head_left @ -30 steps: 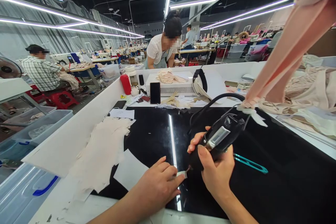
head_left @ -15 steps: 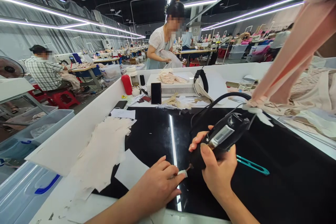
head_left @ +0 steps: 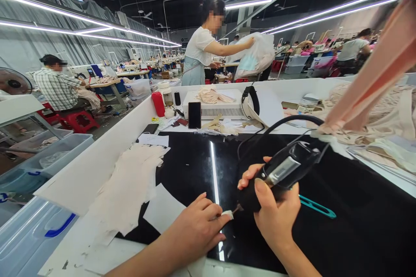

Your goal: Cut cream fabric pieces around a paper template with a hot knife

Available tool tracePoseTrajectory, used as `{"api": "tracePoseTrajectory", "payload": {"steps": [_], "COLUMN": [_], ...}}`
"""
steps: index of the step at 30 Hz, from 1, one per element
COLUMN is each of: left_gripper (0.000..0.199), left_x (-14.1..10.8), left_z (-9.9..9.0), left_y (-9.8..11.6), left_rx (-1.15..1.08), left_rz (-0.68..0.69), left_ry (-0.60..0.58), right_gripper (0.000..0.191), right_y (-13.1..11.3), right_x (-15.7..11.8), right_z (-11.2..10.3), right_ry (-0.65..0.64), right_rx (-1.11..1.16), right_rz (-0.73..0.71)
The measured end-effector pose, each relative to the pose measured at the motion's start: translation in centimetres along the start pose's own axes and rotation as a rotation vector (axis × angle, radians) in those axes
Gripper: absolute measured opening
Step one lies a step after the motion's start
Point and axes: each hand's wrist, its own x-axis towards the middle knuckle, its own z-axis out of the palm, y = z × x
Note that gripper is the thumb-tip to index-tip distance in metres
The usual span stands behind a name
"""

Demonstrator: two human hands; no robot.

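Note:
My right hand [head_left: 276, 207] is wrapped round a black corded handheld tool [head_left: 287, 164] with a silver panel, above the black tabletop [head_left: 357, 225]. The tool's thin tip points left toward my left hand [head_left: 199, 227]. That hand lies low over the black surface, its fingers bent, with a small white piece [head_left: 228, 214] at the tip of its index finger. Whether anything else is under its fingers is hidden. Right of the tool lies a teal slotted implement [head_left: 316, 206]. A white sheet [head_left: 164, 210] rests left of my left hand.
Pale fabric pieces [head_left: 130, 186] are piled at the left. Behind stand a phone [head_left: 194, 115], a white box [head_left: 224, 110] and a red container [head_left: 158, 104]. Peach fabric [head_left: 373, 78] hangs at the right. Beyond the table a person [head_left: 198, 56] holds a plastic bag [head_left: 256, 56].
My right hand and the tool have shifted slightly right, away from my left hand. The standing person has raised the plastic bag and moved it right.

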Motion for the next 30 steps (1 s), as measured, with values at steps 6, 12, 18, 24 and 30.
{"api": "tracePoseTrajectory", "payload": {"steps": [6, 12, 18, 24, 30], "left_gripper": [0.050, 0.047, 0.026, 0.023, 0.024], "left_x": [0.0, -0.2, -1.5, -1.8, -2.0], "left_z": [0.2, -0.4, -1.3, -0.4, 0.0], "left_y": [-0.1, -0.1, 0.2, 0.1, 0.3], "left_rx": [-0.011, -0.042, -0.028, 0.039, 0.038], "left_rz": [-0.002, -0.025, 0.019, 0.067, 0.000], "left_ry": [0.006, -0.012, 0.060, 0.082, 0.084], "right_gripper": [0.031, 0.027, 0.033, 0.035, 0.037], "right_y": [-0.3, -0.3, -0.9, -1.1, -1.4], "right_x": [-0.6, -0.6, -1.0, -1.4, -1.5], "right_z": [-0.3, -0.1, -0.7, -1.1, -1.1], "right_ry": [-0.058, -0.053, -0.050, -0.059, -0.032], "right_rx": [0.013, -0.036, -0.030, -0.023, -0.030], "right_rz": [-0.005, 0.003, 0.002, 0.012, 0.022]}}
